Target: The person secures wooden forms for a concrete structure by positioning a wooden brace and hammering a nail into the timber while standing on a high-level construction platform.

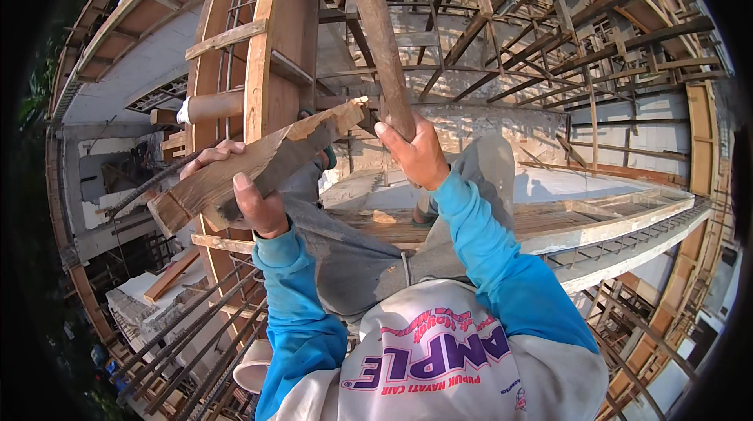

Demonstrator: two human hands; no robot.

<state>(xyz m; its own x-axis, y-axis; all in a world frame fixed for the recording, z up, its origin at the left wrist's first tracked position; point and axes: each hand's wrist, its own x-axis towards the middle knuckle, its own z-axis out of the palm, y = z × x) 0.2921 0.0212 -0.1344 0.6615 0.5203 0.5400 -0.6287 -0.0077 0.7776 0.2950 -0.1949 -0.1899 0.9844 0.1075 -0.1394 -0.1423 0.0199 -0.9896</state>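
My left hand (265, 214) is closed around a short, rough piece of wooden board (263, 161), its thumb on the near edge and its fingers over the far one. The board is tilted up toward the right, and its right end is splintered. My right hand (416, 156) grips a hammer (383, 48) low on its wooden handle. Its worn, grey metal head points away from me, beyond the board. The splintered end comes close to the handle just left of my right hand; whether they touch I cannot tell.
Wooden formwork (259, 68) with steel bars inside rises at the left. Long reinforcing bars (196, 335) run along the lower left. A timber frame (596, 213) crosses at the right under my legs. Many props and beams (549, 37) stand far below. A white pipe end (186, 111) sticks out.
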